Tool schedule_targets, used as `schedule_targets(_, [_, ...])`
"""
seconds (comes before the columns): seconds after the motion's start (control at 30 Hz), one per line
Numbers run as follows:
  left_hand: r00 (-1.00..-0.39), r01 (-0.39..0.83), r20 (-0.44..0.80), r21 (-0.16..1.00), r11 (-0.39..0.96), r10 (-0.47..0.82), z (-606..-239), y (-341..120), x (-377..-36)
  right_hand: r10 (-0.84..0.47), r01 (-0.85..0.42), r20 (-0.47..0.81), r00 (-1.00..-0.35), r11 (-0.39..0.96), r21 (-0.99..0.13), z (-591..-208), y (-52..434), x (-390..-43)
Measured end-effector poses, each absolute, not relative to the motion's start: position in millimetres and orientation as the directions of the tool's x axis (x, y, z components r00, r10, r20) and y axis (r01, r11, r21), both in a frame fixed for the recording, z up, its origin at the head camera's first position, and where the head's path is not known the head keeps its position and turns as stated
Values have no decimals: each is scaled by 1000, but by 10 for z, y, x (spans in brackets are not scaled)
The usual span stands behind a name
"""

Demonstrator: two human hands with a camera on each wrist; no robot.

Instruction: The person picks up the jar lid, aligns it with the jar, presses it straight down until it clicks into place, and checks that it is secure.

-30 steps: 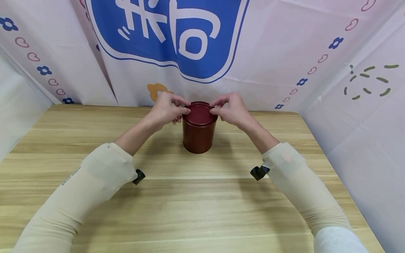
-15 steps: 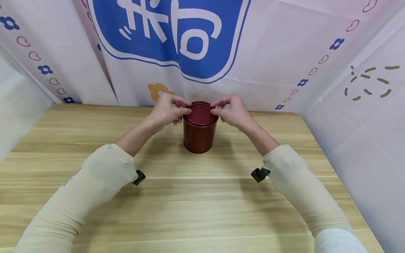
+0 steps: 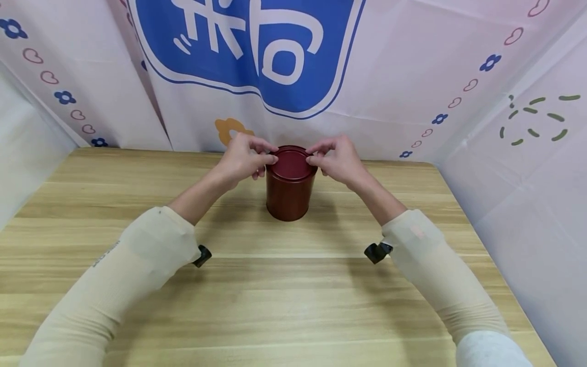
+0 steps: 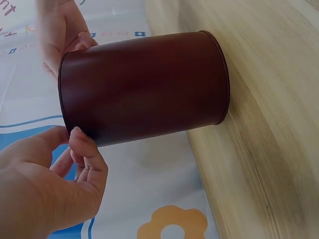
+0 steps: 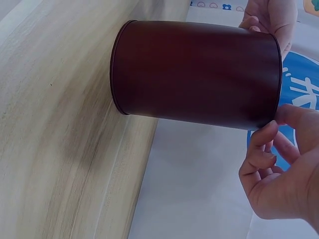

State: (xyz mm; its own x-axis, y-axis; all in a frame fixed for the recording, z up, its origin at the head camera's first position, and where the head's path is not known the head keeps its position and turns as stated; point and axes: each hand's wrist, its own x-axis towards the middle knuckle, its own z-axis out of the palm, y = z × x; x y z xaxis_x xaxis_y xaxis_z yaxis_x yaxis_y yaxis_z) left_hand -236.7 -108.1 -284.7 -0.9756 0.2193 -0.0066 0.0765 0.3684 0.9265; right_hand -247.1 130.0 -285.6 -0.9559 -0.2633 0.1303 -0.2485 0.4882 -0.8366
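Observation:
A dark red cylindrical tin [image 3: 287, 199] stands upright near the back edge of the table, its round lid [image 3: 291, 164] on top. At the lid's left side my left hand [image 3: 245, 158] pinches the rim between thumb and fingers. My right hand [image 3: 336, 159] pinches the opposite side of the rim in the same way. The left wrist view has the tin's wall [image 4: 144, 84] close up, with the left hand [image 4: 65, 174] at its top rim. Likewise, the right wrist view shows the right hand [image 5: 284, 169] at the rim.
The tin rests on a wooden table [image 3: 275, 300]. Close behind it hangs a white printed cloth [image 3: 385, 76] with a blue sign. More white cloth [image 3: 527, 178] closes off the right side. Small black devices [image 3: 378, 252] sit at both wrists.
Both hands keep their hold on the rim. The tin stays in place, and only a very slight shift of the whole view shows.

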Motion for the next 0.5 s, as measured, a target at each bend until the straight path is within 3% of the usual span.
schedule_targets(0.3, [-969,134,40,914,382,245,-2883,-1079,-2307,-295,-253,115,-949,488,-835,-2834,1398,-2368])
schedule_targets(0.5, [-948,264,139,846,463,286,-2885,-1141,-2175,-277,-248,120,-953,492,-835,-2826,1524,-2259])
